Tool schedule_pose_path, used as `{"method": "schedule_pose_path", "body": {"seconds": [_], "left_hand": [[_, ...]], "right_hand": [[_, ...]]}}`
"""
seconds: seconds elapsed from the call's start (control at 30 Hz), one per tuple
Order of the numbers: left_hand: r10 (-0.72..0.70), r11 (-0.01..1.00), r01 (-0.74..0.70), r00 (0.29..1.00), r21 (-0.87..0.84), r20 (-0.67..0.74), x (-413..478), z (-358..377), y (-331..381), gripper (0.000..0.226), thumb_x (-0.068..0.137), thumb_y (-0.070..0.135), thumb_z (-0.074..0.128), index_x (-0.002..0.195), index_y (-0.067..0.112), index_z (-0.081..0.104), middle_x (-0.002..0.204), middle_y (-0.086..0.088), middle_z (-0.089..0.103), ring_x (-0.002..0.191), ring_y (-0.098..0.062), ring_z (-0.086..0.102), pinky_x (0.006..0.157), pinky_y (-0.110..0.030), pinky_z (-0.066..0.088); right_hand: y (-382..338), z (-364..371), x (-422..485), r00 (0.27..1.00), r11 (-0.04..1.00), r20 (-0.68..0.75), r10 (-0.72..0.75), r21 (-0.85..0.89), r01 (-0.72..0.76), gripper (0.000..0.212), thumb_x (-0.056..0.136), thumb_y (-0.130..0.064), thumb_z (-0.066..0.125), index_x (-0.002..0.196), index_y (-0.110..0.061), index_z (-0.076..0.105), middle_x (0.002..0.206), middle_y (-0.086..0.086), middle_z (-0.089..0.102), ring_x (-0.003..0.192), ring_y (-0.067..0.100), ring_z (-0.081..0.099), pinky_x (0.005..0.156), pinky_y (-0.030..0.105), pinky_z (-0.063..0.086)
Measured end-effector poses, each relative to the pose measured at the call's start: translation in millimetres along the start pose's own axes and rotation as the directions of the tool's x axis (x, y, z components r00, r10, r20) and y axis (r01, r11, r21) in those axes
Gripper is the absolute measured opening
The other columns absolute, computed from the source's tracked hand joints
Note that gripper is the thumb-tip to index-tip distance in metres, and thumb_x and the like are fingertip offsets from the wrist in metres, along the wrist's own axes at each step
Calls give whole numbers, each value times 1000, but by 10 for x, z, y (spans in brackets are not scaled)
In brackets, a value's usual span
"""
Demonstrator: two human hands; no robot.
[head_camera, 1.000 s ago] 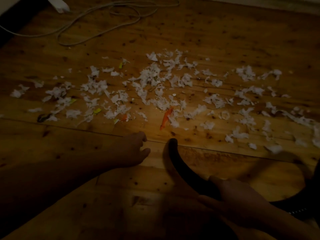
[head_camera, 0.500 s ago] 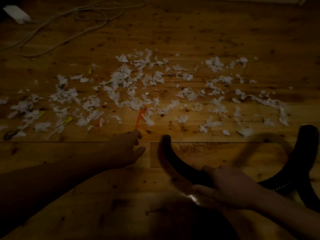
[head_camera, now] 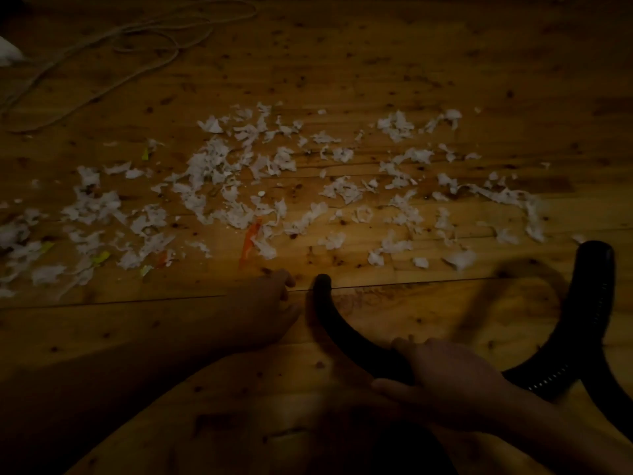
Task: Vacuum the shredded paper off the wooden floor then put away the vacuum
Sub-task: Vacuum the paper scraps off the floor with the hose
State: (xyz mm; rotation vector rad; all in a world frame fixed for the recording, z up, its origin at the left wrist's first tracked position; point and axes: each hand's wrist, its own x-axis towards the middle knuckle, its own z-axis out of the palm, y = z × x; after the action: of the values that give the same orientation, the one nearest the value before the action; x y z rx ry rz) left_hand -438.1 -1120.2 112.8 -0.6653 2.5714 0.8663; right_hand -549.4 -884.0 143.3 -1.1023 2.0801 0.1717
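White shredded paper (head_camera: 239,186) lies scattered in a wide band across the wooden floor (head_camera: 342,63), with an orange strip (head_camera: 249,243) and a few yellow-green bits among it. My right hand (head_camera: 442,382) grips the curved black vacuum nozzle (head_camera: 339,323), whose tip rests on the floor just short of the paper. A ribbed black hose (head_camera: 589,303) loops up at the right. My left hand (head_camera: 270,303) rests flat on the floor beside the nozzle tip, fingers loosely apart, holding nothing.
A pale cord (head_camera: 137,46) lies coiled on the floor at the far left. A white object (head_camera: 8,54) sits at the left edge. The room is dim, with light falling on the floor near the paper.
The view has shifted, so the paper sits further left and the hose loop shows at the right. My left hand edged closer to the nozzle tip. The right hand's grip is unchanged.
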Motion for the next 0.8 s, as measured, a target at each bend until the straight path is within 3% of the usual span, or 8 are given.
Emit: {"method": "schedule_pose_path", "body": {"seconds": [0.1,0.27,0.5,0.67,0.8], "left_hand": [[-10,1000,10,1000,-10,19,32,51,44,39,94,43,53,128,26,44,115,7,57,101,-12,59,88,-37,54],[-16,1000,16,1000,-11,5,181,70,187,35,95,42,52,125,26,45,117,7,54,99,-11,57,86,-34,53],[6,1000,-6,1000,7,-18,346,114,344,33,94,39,55,123,27,46,119,8,54,103,-8,55,88,-29,51],[3,1000,-3,1000,8,-19,364,93,422,30,95,31,56,123,21,48,118,5,55,105,-10,55,89,-26,48],[-2,999,1,1000,37,21,387,27,492,37,94,39,55,127,24,47,121,7,55,108,-9,54,93,-31,49]], "right_hand": [[16,16,13,1000,1000,-1,-17,20,17,70,86,-74,41,144,-36,32,115,-2,61,98,15,58,73,27,43],[59,-27,16,998,998,-47,-32,52,34,66,84,-78,40,130,-31,43,103,-2,60,82,15,51,72,30,43],[183,-33,54,999,996,-36,-26,89,29,67,87,-73,44,135,-27,43,116,2,60,103,21,59,77,30,40],[227,-9,70,999,994,-27,-46,102,49,64,88,-71,44,130,-22,46,118,6,59,104,24,57,76,33,38],[326,-33,70,998,993,-20,-65,102,66,62,90,-68,44,130,-21,46,118,8,59,105,26,58,76,32,36]]}}
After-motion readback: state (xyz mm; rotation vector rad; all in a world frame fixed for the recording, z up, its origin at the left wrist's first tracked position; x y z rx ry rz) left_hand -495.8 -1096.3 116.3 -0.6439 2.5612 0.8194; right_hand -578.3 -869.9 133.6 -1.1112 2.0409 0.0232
